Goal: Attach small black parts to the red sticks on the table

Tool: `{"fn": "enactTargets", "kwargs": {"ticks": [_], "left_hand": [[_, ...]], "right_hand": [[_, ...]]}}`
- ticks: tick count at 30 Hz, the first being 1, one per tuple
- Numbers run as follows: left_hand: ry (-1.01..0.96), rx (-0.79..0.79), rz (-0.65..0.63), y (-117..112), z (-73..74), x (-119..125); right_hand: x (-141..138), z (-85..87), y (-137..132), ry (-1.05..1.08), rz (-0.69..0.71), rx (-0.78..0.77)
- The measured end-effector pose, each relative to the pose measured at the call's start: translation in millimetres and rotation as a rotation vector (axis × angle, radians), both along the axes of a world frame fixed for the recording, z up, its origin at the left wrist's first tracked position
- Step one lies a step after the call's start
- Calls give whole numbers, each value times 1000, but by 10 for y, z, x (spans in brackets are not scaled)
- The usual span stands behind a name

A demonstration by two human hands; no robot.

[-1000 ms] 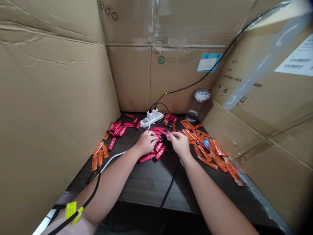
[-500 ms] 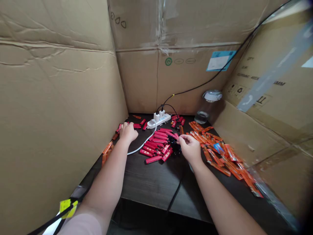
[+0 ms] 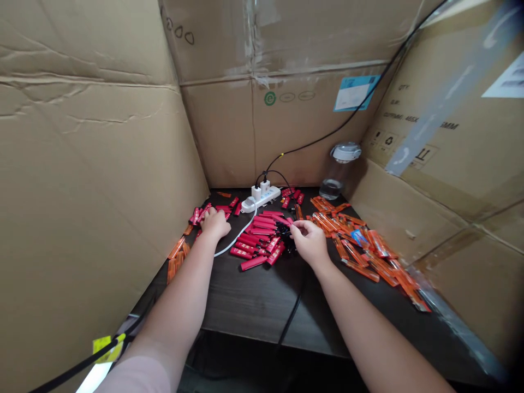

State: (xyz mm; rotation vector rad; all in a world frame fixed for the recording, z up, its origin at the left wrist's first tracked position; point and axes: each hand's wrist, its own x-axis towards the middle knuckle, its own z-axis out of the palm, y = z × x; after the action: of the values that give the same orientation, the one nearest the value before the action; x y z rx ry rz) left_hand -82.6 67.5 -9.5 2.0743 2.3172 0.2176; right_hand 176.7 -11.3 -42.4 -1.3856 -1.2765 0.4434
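Observation:
My left hand [image 3: 216, 224] reaches down over small red packets [image 3: 196, 214] at the left of the table. Its fingers are bent and their tips hidden, so I cannot tell if it grips one. My right hand [image 3: 310, 241] is closed in a pinch at the right end of a pile of slim red packets [image 3: 262, 232]. A red end shows by its fingertips; what the pinch holds is too small to make out. Dark pieces [image 3: 290, 245] lie beneath those fingers. Orange wrapped strips [image 3: 360, 245] spread to the right of this hand.
A white power strip [image 3: 262, 199] with plugs and a pale cable [image 3: 233, 244] sits behind the pile. A clear bottle [image 3: 333, 177] stands at the back right. Cardboard walls [image 3: 221, 136] enclose three sides. More orange strips [image 3: 176, 255] lie along the left wall; a black cord [image 3: 292, 316] crosses the front edge.
The view has shifted slightly, moving the scene left. My right hand's fingertips have moved a little up against the red pile. My left hand stays over the left packets.

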Motion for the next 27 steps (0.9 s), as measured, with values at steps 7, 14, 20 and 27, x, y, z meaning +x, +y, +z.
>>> {"fn": "enactTargets", "kwargs": {"ticks": [7, 14, 20, 27], "left_hand": [[12, -32, -30, -9, -33, 120], [-7, -53, -67, -5, -48, 162], [-78, 21, -103, -25, -14, 86], [-255, 206, -63, -29, 54, 88]], "right_hand": [[-22, -19, -6, -45, 29, -13], [-30, 47, -33, -58, 42, -25], [-27, 45, -29, -67, 39, -39], [-9, 37, -20, -75, 35, -57]]}}
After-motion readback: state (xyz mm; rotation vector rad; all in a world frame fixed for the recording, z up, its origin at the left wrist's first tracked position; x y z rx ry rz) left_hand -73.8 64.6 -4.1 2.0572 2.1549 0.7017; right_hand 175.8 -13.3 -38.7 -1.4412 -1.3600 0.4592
